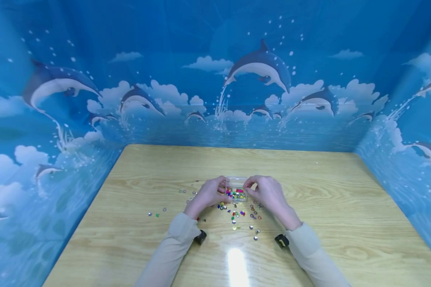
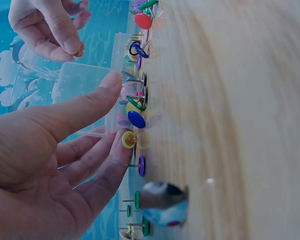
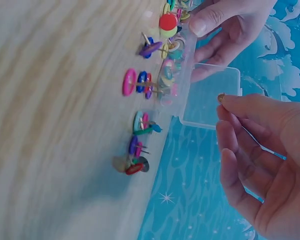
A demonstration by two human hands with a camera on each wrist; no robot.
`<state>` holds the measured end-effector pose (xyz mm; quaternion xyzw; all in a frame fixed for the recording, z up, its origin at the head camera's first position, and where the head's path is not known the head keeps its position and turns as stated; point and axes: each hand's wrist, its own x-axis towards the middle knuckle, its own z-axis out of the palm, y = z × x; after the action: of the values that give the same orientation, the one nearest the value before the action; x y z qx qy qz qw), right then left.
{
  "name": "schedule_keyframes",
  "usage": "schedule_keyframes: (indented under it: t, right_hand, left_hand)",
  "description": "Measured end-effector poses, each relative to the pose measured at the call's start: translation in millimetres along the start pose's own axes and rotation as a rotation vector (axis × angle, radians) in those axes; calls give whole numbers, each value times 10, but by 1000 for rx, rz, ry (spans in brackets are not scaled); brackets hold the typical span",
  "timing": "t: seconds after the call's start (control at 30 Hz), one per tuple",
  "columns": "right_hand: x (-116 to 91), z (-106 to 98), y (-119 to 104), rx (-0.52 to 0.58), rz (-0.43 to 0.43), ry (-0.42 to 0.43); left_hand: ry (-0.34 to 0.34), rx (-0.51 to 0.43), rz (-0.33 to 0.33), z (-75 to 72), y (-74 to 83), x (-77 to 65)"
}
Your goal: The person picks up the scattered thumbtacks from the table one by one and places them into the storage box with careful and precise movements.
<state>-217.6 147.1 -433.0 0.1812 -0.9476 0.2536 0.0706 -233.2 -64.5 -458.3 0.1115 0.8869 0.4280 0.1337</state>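
A small clear plastic box (image 1: pixel 240 199) stands on the table with its lid (image 3: pixel 210 92) tipped back open. Many coloured thumbtacks (image 1: pixel 236 194) lie inside it. My left hand (image 1: pixel 209 194) grips the box from the left, thumb at the near rim and fingers along the side. Above the box's right side, my right hand (image 1: pixel 268 193) pinches a small gold-coloured thumbtack (image 3: pixel 220 97) between thumb and forefinger. Loose thumbtacks lie around the box, among them a yellow one (image 2: pixel 129 139) touching the left fingers and a pink one (image 3: pixel 130 82).
More loose thumbtacks are strewn over the wooden table (image 1: pixel 344 223), some nearer the body (image 1: pixel 256 238) and a few off to the left (image 1: pixel 157 215). A blue dolphin-print curtain (image 1: pixel 186 131) stands behind the table and along both sides.
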Motion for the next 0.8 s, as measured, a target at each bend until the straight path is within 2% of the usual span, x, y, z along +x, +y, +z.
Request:
schedule_keyframes:
  t: [0.27, 0.6, 0.8]
  right_hand:
    - [-24, 28, 43, -28, 6, -36]
    - [-76, -147, 201, -38, 32, -8]
    - [-141, -182, 328, -92, 10, -48]
  left_hand:
    - [-4, 9, -4, 0, 18, -6]
    - [2, 23, -7, 13, 6, 6]
    - [8, 22, -15, 9, 9, 9]
